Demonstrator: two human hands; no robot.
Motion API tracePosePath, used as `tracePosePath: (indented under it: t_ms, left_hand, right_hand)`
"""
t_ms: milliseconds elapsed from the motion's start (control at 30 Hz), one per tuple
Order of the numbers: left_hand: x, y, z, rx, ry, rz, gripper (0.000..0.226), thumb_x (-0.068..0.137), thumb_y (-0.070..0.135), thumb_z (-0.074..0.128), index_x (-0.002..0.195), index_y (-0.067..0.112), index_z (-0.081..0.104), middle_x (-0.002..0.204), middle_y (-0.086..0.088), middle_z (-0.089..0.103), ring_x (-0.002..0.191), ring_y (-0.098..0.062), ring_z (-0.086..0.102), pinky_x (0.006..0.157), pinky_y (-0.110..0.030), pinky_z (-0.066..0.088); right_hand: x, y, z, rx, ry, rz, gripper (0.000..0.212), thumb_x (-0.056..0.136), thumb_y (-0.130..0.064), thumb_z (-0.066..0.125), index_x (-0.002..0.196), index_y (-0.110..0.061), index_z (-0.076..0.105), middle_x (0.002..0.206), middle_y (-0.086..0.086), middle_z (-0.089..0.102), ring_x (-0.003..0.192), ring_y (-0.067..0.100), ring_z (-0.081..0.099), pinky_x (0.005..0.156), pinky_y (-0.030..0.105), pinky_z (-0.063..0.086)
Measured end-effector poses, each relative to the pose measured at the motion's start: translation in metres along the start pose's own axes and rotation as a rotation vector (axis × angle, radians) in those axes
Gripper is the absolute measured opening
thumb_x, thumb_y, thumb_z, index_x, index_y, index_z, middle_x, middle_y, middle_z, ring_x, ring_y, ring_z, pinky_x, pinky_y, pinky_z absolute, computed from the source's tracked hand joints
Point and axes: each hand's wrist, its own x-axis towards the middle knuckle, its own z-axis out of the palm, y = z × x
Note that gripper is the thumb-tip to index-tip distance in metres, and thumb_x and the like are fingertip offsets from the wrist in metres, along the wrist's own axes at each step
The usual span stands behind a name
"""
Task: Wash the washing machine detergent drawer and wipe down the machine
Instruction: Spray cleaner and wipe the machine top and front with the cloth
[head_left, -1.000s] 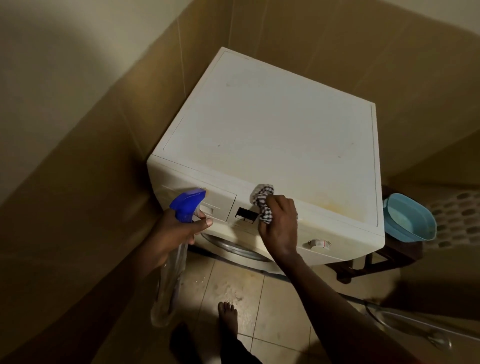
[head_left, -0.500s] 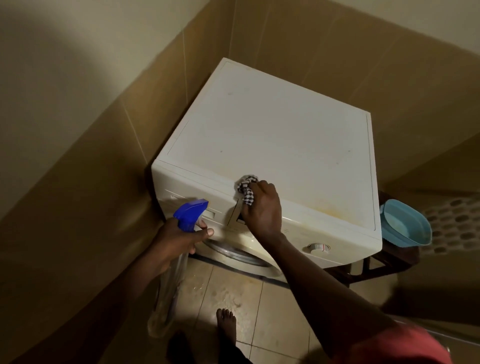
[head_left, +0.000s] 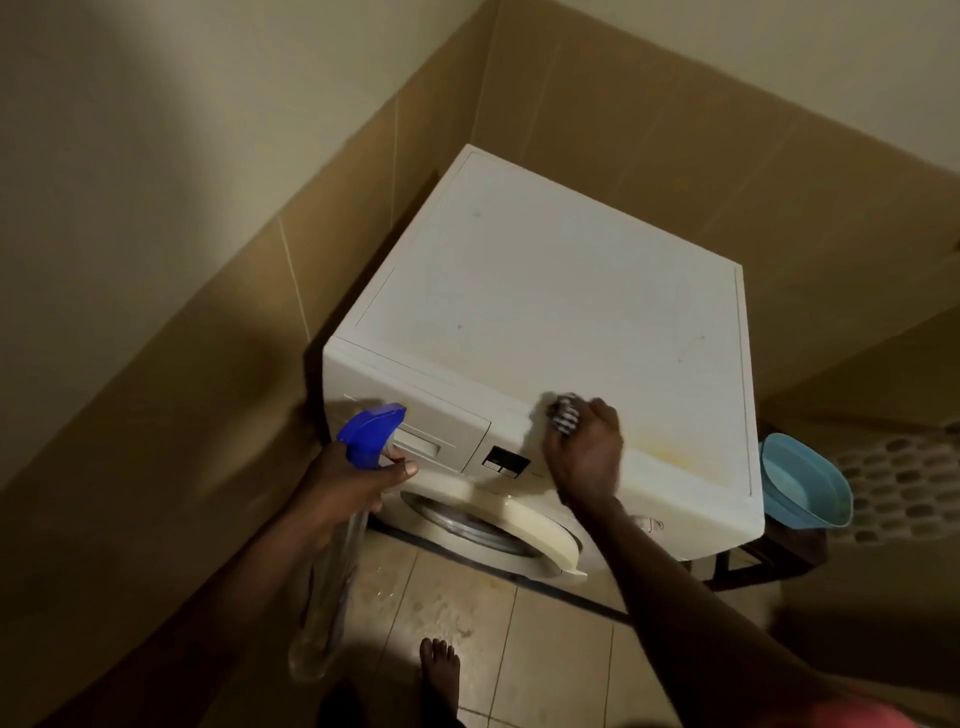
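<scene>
Head view: left grip (head_left: 353, 486) clamps spray bottle (head_left: 370, 431), right grip (head_left: 584, 457) clamps checked cloth (head_left: 565, 414) against washing machine (head_left: 545, 291).

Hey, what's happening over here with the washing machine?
A person is wiping down a white washing machine. Their right hand grips a checked cloth against the front edge of its top, while the left hand holds a blue-topped spray bottle near the closed detergent drawer. A blue basin sits beside the machine.

Honestly can't read a single word anywhere, the markings by the dark display (head_left: 505, 459) on my washing machine (head_left: 561, 322) are way too small and blurry.
</scene>
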Motion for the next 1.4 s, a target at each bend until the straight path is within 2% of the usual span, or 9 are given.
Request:
tracePosePath:
  t_ms: [167, 300, 467, 600, 833, 967, 1100, 1300, 1400]
  left_hand:
    - [0.002, 0.002, 0.002, -0.045, 0.015, 0.001, 0.022, 0.078, 0.015, 0.080, 0.094, 0.009, 0.066, 0.071, -0.012, 0.062, 0.053, -0.015, 0.057, 0.047, -0.019, 0.049]
    - [0.003, 0.002, 0.001, -0.015, 0.003, 0.038, 0.017, 0.079, 0.016, 0.079, 0.090, 0.013, 0.066, 0.070, -0.009, 0.063, 0.053, -0.015, 0.057, 0.048, -0.021, 0.050]
    - [0.001, 0.003, -0.007, -0.028, -0.002, 0.068, 0.016, 0.081, 0.014, 0.077, 0.091, 0.014, 0.065, 0.072, -0.010, 0.061, 0.056, -0.017, 0.056, 0.053, -0.024, 0.049]
    - [0.000, -0.002, -0.015, -0.080, 0.004, 0.062, 0.021, 0.081, 0.012, 0.077, 0.097, 0.007, 0.065, 0.070, -0.009, 0.060, 0.055, -0.013, 0.056, 0.052, -0.023, 0.049]
    - [0.005, -0.018, -0.028, -0.111, 0.060, 0.012, 0.044, 0.075, 0.020, 0.082, 0.110, 0.000, 0.064, 0.074, -0.012, 0.063, 0.063, -0.018, 0.061, 0.055, -0.028, 0.048]
    - [0.006, -0.017, -0.032, -0.101, 0.063, -0.002, 0.038, 0.078, 0.019, 0.080, 0.107, 0.000, 0.065, 0.075, -0.013, 0.062, 0.060, -0.018, 0.059, 0.058, -0.029, 0.050]
    - [0.007, -0.013, -0.033, -0.152, 0.073, 0.026, 0.034, 0.077, 0.017, 0.081, 0.103, 0.001, 0.066, 0.071, -0.012, 0.061, 0.061, -0.020, 0.056, 0.060, -0.031, 0.048]
    - [0.013, -0.013, -0.035, -0.168, 0.102, 0.027, 0.027, 0.076, 0.014, 0.081, 0.098, 0.009, 0.066, 0.069, -0.009, 0.063, 0.063, -0.022, 0.058, 0.060, -0.031, 0.050]
    - [0.020, -0.017, -0.040, -0.171, 0.123, 0.021, 0.030, 0.075, 0.013, 0.082, 0.100, 0.005, 0.068, 0.072, -0.011, 0.064, 0.072, -0.030, 0.059, 0.063, -0.035, 0.049]
  right_hand:
    - [0.016, -0.074, 0.048, -0.033, -0.109, -0.211, 0.034, 0.072, -0.019, 0.038, 0.090, -0.017, 0.067, 0.089, 0.002, 0.064, 0.082, 0.024, 0.054, 0.073, 0.023, 0.031]
    - [0.001, -0.051, 0.030, 0.045, -0.077, -0.329, 0.036, 0.068, -0.006, 0.051, 0.099, -0.014, 0.068, 0.094, 0.005, 0.062, 0.083, 0.023, 0.049, 0.072, 0.029, 0.041]
    - [-0.017, -0.014, 0.010, -0.006, -0.037, -0.255, 0.023, 0.071, -0.011, 0.053, 0.091, -0.010, 0.064, 0.086, 0.005, 0.055, 0.082, 0.022, 0.046, 0.066, 0.033, 0.043]
    - [0.003, -0.048, 0.024, 0.018, 0.005, -0.143, 0.021, 0.073, -0.004, 0.056, 0.087, -0.013, 0.067, 0.084, 0.003, 0.060, 0.080, 0.022, 0.051, 0.065, 0.026, 0.038]
    - [0.015, -0.108, 0.057, 0.093, -0.064, -0.278, 0.034, 0.068, -0.004, 0.055, 0.097, -0.013, 0.070, 0.091, 0.006, 0.064, 0.081, 0.025, 0.053, 0.070, 0.031, 0.044]
    - [-0.003, -0.084, 0.045, 0.070, -0.064, -0.376, 0.027, 0.067, -0.001, 0.060, 0.091, -0.013, 0.067, 0.087, 0.006, 0.059, 0.080, 0.022, 0.048, 0.069, 0.030, 0.040]
    - [-0.015, -0.074, 0.040, 0.076, -0.066, -0.336, 0.020, 0.071, -0.004, 0.058, 0.088, -0.012, 0.065, 0.084, 0.004, 0.055, 0.082, 0.021, 0.047, 0.068, 0.033, 0.045]
    - [-0.004, -0.133, 0.065, 0.160, -0.092, -0.413, 0.030, 0.070, -0.002, 0.061, 0.097, -0.009, 0.070, 0.092, 0.010, 0.066, 0.088, 0.022, 0.054, 0.078, 0.024, 0.039]
    - [0.000, -0.154, 0.076, 0.191, -0.145, -0.441, 0.027, 0.072, -0.006, 0.057, 0.096, -0.008, 0.069, 0.094, 0.011, 0.064, 0.087, 0.025, 0.054, 0.078, 0.028, 0.040]
